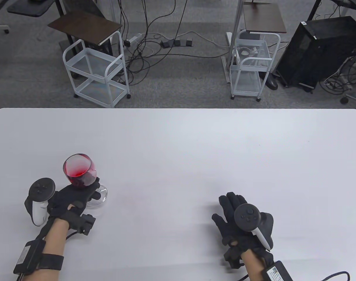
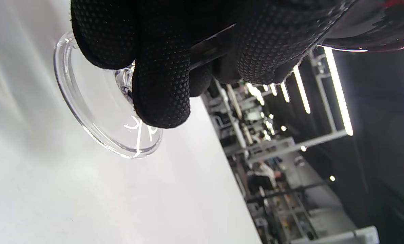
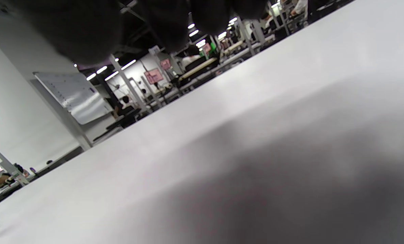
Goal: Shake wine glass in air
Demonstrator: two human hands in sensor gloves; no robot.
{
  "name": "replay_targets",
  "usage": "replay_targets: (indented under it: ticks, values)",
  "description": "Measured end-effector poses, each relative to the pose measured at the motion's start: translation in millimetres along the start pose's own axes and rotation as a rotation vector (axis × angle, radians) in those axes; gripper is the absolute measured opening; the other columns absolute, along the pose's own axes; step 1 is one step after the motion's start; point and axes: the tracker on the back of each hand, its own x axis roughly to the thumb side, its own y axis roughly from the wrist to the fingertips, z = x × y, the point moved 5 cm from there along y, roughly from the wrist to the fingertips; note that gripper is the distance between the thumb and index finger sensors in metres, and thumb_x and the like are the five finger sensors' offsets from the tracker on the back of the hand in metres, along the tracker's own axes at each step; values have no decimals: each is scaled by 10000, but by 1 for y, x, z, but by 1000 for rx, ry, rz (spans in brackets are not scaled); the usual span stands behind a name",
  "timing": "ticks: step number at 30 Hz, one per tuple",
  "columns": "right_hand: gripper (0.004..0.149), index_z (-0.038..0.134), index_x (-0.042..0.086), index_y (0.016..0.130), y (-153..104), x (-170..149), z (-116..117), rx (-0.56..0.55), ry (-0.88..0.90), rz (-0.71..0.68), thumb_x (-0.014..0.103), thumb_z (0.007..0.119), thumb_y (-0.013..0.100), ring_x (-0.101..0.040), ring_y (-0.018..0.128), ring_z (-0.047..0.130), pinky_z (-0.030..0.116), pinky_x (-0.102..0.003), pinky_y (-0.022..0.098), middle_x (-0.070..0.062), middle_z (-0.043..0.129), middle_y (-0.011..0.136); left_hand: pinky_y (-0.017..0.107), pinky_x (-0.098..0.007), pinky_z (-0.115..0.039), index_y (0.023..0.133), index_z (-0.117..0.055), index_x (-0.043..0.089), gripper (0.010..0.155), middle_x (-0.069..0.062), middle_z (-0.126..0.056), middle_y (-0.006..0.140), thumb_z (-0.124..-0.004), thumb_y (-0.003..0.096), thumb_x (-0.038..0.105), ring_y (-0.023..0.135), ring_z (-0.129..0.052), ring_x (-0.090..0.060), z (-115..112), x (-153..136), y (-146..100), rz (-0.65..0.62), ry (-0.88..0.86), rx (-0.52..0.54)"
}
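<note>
Grey carpet spreads behind the white bench (image 1: 195, 137), strewn with loose cables (image 1: 154, 44); two white wire trolleys (image 1: 97, 71) stand on it, and a black computer case (image 1: 318, 49) sits at the far right.

At the near left of the bench, the left hand (image 1: 69, 200) grasps the wine glass (image 1: 80, 169) by its stem, just under the bowl. The bowl tilts away from the person and a little to the left, and red liquid is smeared up its inner wall. In the left wrist view, the gloved fingers (image 2: 161, 88) wrap around the stem directly above the clear round foot (image 2: 103, 115). The foot sits at an angle to the bench surface, so the glass is tipped; whether its lowest edge touches the bench or hangs just clear cannot be told. So the left grip is clenched on the stem.

Well apart, at the near right, the right hand (image 1: 239, 222) lies low over the bench, palm down, fingers stretched forward and close together. It holds nothing, so that grip is released. Its wrist view shows only blurred dark fingertips (image 3: 86, 30) at the top edge above the bare bench top.
</note>
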Motion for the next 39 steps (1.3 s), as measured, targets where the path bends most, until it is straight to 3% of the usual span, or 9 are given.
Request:
replay_targets:
  ticks: [17,18,26,30,33,37,39]
  values:
    - [694,548,278,1025,-2,0,-2,-8,7,-11,561,733,419,-353,1080,337,331,-634,745,-13,420,1165,533,-436,-924,868,-936,260,440,-249,-716,1220,-970,458,418,541,-1212,-192,-3,7,-2,-36,35,-28]
    - [696,546,276,1026,-1,0,-2,-7,9,-9,560,734,419,-354,1079,336,330,-634,746,-14,419,1165,536,-435,-923,870,-934,259,441,-77,-994,907,-967,460,420,545,-1211,-190,0,4,-1,-15,37,-5]
    - [695,547,275,1025,0,-1,-2,-1,12,-3,559,735,419,-353,1080,334,328,-634,746,-14,420,1165,531,-434,-926,871,-932,254,442,-83,-996,901,-964,463,421,535,-1213,-191,4,2,0,1,20,18]
    - [695,549,276,1025,-1,0,-1,-1,5,-9,561,733,419,-355,1079,335,330,-634,746,-16,420,1166,530,-438,-925,868,-937,255,441,-81,-996,903,-969,459,419,537,-1214,-194,-4,10,-3,-42,48,-33]
    - [694,547,277,1024,0,-1,0,2,3,1,561,733,419,-353,1080,334,328,-634,746,-16,418,1165,530,-435,-926,871,-933,250,443,-84,-998,899,-964,463,420,532,-1215,-192,0,5,0,-3,27,10]
    - [695,550,275,1025,-1,-1,-1,-4,7,-6,560,734,418,-354,1080,336,329,-634,746,-14,423,1165,532,-439,-924,868,-937,258,441,-80,-997,903,-972,458,417,541,-1214,-193,-6,14,-4,-52,38,-40]
    - [695,548,275,1025,0,-1,0,2,9,1,559,735,419,-354,1079,334,328,-634,746,-17,422,1165,534,-431,-927,871,-932,259,441,-78,-997,901,-965,462,423,539,-1215,-185,-1,7,0,-15,37,7]
